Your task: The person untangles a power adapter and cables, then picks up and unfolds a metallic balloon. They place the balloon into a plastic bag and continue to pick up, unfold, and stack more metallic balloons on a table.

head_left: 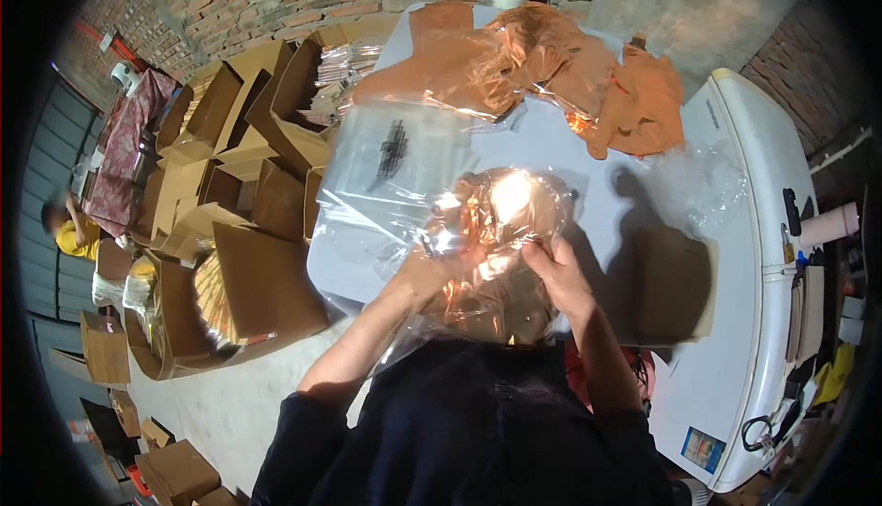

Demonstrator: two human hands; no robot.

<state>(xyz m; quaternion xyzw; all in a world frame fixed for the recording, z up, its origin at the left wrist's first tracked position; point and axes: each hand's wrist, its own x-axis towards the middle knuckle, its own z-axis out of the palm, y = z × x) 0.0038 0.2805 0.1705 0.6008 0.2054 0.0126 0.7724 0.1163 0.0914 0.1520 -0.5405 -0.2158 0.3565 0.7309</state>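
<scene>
Shiny copper-coloured foil bundle in clear plastic (501, 276), centre of the frame, sits clamped between the left hand (562, 276) and right hand (430, 275).

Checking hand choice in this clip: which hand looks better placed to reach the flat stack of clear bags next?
Probably the left hand: it is nearer the flat stack of clear bags, while the right hand is on the far side of the shiny wrapped bundle.
</scene>
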